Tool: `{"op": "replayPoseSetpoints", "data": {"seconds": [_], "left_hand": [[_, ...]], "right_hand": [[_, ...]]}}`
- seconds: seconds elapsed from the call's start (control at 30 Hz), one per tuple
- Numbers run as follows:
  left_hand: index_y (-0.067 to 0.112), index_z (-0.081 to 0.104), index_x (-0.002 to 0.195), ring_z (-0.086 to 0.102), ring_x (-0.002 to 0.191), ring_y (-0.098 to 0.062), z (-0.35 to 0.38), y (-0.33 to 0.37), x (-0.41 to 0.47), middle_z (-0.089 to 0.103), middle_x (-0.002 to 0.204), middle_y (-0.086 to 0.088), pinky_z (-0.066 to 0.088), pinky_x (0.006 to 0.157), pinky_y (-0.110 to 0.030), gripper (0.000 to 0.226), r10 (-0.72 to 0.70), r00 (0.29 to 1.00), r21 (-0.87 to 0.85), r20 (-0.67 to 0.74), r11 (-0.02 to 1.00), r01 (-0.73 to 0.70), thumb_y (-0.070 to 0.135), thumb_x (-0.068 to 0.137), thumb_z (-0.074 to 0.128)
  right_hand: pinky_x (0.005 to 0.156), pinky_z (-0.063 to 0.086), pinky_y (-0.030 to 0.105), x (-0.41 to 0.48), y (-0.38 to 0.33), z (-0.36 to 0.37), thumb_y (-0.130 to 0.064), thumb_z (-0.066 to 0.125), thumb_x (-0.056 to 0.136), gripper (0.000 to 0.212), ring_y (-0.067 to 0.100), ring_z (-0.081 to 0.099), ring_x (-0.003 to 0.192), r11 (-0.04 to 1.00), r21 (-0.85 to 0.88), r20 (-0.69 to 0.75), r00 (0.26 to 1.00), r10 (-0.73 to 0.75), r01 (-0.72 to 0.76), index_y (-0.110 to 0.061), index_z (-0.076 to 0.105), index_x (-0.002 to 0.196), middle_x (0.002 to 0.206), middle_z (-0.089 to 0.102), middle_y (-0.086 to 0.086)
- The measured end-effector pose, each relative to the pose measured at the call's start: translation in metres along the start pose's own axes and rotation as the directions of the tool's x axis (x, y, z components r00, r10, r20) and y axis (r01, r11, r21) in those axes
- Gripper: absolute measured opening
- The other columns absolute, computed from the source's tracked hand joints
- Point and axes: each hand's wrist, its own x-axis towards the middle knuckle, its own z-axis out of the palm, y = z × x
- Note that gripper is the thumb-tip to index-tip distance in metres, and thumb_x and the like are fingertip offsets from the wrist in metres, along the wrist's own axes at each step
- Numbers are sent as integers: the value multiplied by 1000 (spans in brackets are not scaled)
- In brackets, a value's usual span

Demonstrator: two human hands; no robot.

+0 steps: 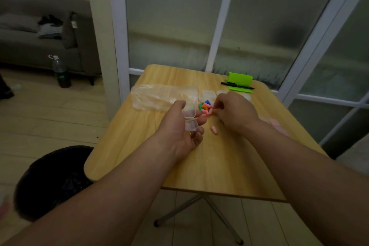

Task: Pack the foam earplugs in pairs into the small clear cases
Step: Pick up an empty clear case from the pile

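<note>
Now my left hand (pixel 179 126) grips an open clear case (pixel 190 120) while my right hand (pixel 233 112) pinches an orange-pink earplug (pixel 214 108) at the earplug pile (pixel 205 108).

From the middle of the wooden table (pixel 199 166), the pile lies toward 12 o'clock, between my hands; a loose pink earplug (pixel 214 130) lies alone just nearer me, and the spare cases (pixel 208 94) sit just past the pile. A crumpled plastic bag (pixel 159 96) reaches the table's edge at 10 o'clock, and a green stand (pixel 240 81) with a black pen (pixel 237 85) across it sits close to the far edge at 1 o'clock. Bare wood runs from my wrists to the near edge at 6 o'clock. Off the table, a black bin (pixel 54 181) stands at 8 o'clock. The bottle (pixel 61 72) on the floor at 10 o'clock has a label too dim to read.
</note>
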Motion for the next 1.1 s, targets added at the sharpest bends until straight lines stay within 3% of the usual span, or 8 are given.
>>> {"op": "replayPoseSetpoints", "data": {"seconds": [0.2,0.33,0.5,0.57,0.73,0.83,0.93,1.1], "left_hand": [[7,70,114,50,59,-17,1,-2,-1,66,92,-10,40,51,-25,57,7,1000,38,-1,999,-7,54,105,41],[8,71,115,53,64,-19,2,-3,-2,65,102,-13,43,54,-27,56,12,1000,66,12,998,-13,54,105,41],[7,64,135,57,65,-19,8,-10,-7,64,102,-13,46,58,-28,61,-2,997,87,71,996,-4,54,106,40],[8,62,138,54,67,-18,9,-13,-7,62,99,-12,46,59,-28,62,-11,995,96,103,995,2,55,106,38],[19,70,130,54,67,-16,11,-19,-7,63,94,-7,42,61,-28,55,-23,974,116,225,993,-3,55,105,37],[21,68,137,56,69,-14,13,-20,-5,68,98,-3,43,63,-29,55,-22,969,116,247,993,-7,52,106,35],[24,71,122,57,69,-13,14,-20,-5,69,85,1,45,67,-30,47,-19,967,113,254,994,-10,50,106,35],[22,71,112,57,64,-11,13,-19,-4,65,77,1,46,72,-31,43,-27,962,77,273,997,6,46,105,37]], "right_hand": [[74,55,37,-13,0,-13,-23,71,93,7,16,66,86,974,210,-62,993,105,-90,-25,68,100,93,69,-7],[62,45,25,-40,0,-31,-18,71,94,13,4,61,79,881,448,-76,975,210,-155,-24,68,105,91,67,-7],[79,60,45,-77,-6,-47,-17,74,93,10,14,68,87,751,641,-49,968,248,-160,-24,74,98,91,72,-6],[78,61,47,-86,-13,-50,-17,74,93,10,14,70,84,728,669,-20,976,218,-149,-26,73,98,89,74,-5],[72,51,18,-100,-28,-46,-19,74,96,7,3,66,84,763,645,-37,996,79,-36,-26,74,98,94,71,-9],[76,43,17,-102,-28,-38,-22,77,92,7,2,60,92,832,555,-20,1000,22,-8,-29,74,93,105,61,-7],[82,40,16,-101,-26,-37,-23,79,90,11,4,56,100,817,577,-13,1000,21,-10,-33,75,92,108,58,-6],[95,44,26,-98,-32,-31,-25,83,87,10,7,53,112,801,599,4,1000,21,-19,-31,79,94,112,56,-7]]}}
